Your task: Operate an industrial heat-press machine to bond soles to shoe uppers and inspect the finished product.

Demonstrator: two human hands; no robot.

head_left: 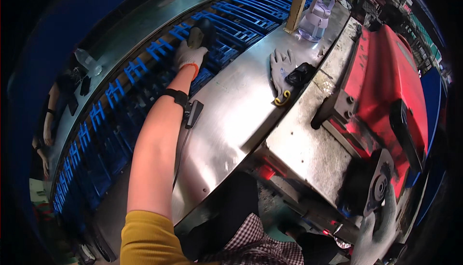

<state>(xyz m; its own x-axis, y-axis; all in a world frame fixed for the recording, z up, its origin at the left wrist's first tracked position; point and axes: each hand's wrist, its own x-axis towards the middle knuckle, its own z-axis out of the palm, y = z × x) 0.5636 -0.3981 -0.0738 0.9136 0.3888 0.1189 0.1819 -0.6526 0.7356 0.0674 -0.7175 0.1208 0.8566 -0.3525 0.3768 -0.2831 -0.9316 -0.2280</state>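
Note:
My left hand (191, 55), in a pale knit glove with an orange cuff, reaches over the blue slatted conveyor (137, 69). Its fingers close on a dark, rounded piece with a tan-grey part (196, 38), which looks like a shoe; the glove hides some of it. At the lower right, my gloved right hand (376, 233) is beside an oval metal flange with a round hub (379, 187) on the red-covered machine (393, 86). Thumb and fingers stand apart, and I make out nothing held between them. Whether the fingertips touch the flange is unclear.
A grey glove (282, 69) and a small black object (300, 74) lie on the metal counter (217, 120). A clear lilac bottle (316, 19) stands beside a post (299, 2). Across the conveyor are another person's arms (49, 113) and a plastic bottle (88, 61).

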